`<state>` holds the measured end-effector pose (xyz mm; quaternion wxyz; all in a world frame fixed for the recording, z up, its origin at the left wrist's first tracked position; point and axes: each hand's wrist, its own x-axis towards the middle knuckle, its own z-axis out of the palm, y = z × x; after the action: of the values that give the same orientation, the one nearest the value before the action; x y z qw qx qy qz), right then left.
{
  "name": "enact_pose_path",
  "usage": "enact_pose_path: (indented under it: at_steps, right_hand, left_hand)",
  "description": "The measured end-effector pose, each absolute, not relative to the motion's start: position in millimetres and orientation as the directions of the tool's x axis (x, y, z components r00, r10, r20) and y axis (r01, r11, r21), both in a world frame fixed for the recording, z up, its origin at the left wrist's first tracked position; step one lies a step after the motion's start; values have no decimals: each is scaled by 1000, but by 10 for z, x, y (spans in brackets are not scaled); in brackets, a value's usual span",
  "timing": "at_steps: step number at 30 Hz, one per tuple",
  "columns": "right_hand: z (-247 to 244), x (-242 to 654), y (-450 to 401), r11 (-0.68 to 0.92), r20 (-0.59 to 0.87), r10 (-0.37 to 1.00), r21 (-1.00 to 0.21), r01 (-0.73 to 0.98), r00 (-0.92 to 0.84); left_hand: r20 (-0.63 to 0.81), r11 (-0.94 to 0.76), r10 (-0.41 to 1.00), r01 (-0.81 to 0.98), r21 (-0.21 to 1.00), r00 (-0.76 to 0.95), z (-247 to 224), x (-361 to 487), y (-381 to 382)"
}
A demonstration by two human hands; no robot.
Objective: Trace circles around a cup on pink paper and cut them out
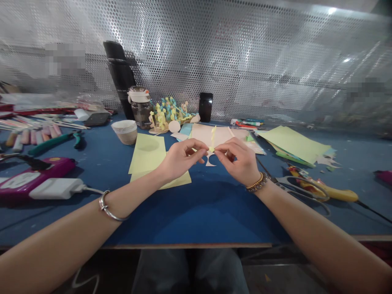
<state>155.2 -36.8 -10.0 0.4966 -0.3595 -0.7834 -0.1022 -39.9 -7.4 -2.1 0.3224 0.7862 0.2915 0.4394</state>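
Note:
Between the fingertips of both hands is a narrow yellow paper strip (213, 136), its long end standing upward and its lower end folded or knotted small. My left hand (188, 157) pinches it from the left, thumb against fingers. From the right, my right hand (240, 159) pinches the same lower end. A pale cut paper scrap (210, 161) with a curved notch lies on the table just behind the fingers. Sheets of yellow paper (147, 151) lie under and beside my left hand. Scissors (301, 188) rest near my right wrist.
A paper cup (125, 132), a lidded bottle (140, 108) and a cluster of small paper shapes (170, 112) stand behind. A phone (205, 107) leans on the mesh wall. At left sits a purple power strip (39, 177); at right, a yellow glue gun (337, 192) and stacked yellow paper (294, 143).

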Motion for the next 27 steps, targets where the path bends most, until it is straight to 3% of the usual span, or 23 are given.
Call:
enact_pose_path:
  at_steps: [6,21,27]
  right_hand:
    - [-98,1554,-361,729,854,452,-187,659,-258]
    - [-121,1531,-363,733,847,451,-172,658,-281]
    - [-93,1564,-358,720,834,493,-230,655,-249]
  left_hand:
    - [427,-574,751,179,799,503,17,-432,-116]
    - [457,-594,761,210,777,460,-2,-383,-116]
    - [446,-586,763,209,783,467,0,-381,-85]
